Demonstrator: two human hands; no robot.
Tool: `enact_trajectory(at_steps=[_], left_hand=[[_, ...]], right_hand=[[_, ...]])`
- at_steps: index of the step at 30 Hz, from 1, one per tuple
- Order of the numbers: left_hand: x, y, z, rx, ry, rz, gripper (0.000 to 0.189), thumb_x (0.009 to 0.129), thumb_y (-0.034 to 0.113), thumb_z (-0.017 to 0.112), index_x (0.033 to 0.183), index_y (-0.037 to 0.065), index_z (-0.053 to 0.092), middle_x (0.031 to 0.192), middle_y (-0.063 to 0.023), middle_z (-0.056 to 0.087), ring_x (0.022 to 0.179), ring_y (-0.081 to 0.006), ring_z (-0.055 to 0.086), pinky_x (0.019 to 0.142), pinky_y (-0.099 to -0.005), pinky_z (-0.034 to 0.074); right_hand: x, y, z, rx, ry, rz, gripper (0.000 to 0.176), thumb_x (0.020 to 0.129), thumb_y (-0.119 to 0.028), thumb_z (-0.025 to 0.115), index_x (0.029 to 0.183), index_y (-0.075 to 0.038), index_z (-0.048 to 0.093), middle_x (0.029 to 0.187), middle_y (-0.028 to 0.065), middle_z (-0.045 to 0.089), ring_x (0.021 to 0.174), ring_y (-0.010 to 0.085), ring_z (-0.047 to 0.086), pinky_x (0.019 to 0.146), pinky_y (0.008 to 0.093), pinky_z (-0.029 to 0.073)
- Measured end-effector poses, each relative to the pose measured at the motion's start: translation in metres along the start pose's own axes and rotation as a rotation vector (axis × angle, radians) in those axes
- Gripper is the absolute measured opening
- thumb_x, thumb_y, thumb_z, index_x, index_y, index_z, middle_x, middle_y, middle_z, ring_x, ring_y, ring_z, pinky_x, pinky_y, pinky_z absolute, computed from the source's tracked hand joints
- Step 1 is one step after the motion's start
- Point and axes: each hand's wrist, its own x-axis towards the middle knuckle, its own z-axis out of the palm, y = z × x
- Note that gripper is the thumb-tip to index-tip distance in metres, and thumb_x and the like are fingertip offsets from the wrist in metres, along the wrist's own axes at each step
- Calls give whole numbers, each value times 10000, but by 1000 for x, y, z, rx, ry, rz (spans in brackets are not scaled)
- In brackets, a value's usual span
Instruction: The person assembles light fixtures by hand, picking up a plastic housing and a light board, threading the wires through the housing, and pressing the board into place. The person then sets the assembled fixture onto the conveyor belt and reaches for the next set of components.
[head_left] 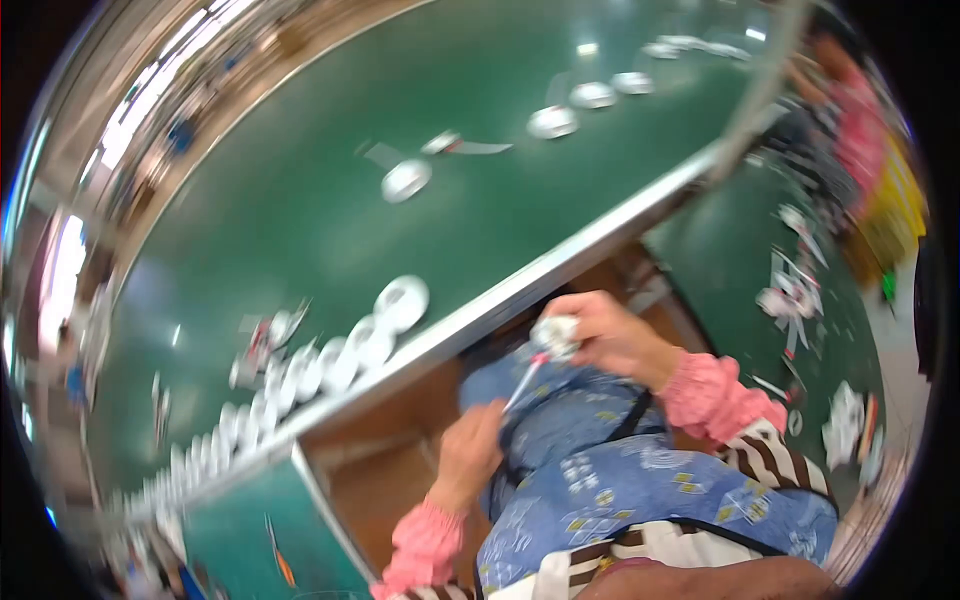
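We face a green tabletop (300,240) and wear a blue apron (590,475). White discs (340,366) line the tabletop's near edge. Near the apron's far end, our right hand (615,338) pinches a blurred white piece (553,335); our left hand (470,450) grips a thin pale strip (524,384) reaching toward it.

A small, rounded white piece (556,336) with an uneven surface is gripped in the fingertips of the right hand (605,335), over the far end of the blue patterned apron (600,495). A slender, pale, straight stick (523,384), held by the left hand (473,450), slants above that apron, its pinkish-red end at the white piece; blur hides whether they touch.
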Motion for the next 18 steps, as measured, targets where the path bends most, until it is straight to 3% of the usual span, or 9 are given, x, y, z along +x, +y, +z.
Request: enact_trajectory(at_steps=[1,3,6,10,13,18], left_hand=[[0,1,0,13,-5,-18,370,782,-108,590,1125,10,662,912,-163,678,778,-336,685,641,-386,553],[-7,-1,-5,19,-68,-149,399,779,-102,615,1157,19,660,960,-159,692,872,-335,687,726,-379,559],[-4,-16,-38,155,127,-196,450,775,-44,695,1218,25,649,1095,-177,691,1019,-365,658,867,-421,527],[-15,-63,-108,459,149,-417,760,748,134,827,1439,65,517,1373,-212,573,1305,-409,512,1042,-492,403],[-30,-110,-148,555,116,-530,952,707,198,855,1537,102,398,1467,-212,500,1407,-383,432,1076,-508,367],[-47,-170,-186,682,-18,-615,1004,698,289,833,1556,100,348,1458,-208,499,1429,-374,415,1092,-511,346]], right_hand=[[-1,1,-6,-4,-47,-10,190,896,-54,616,1067,10,667,937,66,685,664,81,590,513,210,420],[1,6,-12,125,-44,-5,209,877,-4,570,1071,26,641,908,84,667,634,108,575,513,220,391],[13,3,-21,220,-79,-38,198,922,-61,618,1094,36,598,812,103,630,582,115,497,498,226,360],[27,8,-9,199,-163,-30,215,961,-123,645,1097,33,588,780,102,615,578,113,482,480,222,334],[36,24,9,182,-178,58,234,969,-149,659,1100,32,590,805,100,623,572,110,475,467,217,323],[60,45,50,160,-333,261,316,929,-56,607,1221,65,608,903,93,640,609,105,512,489,217,380]])
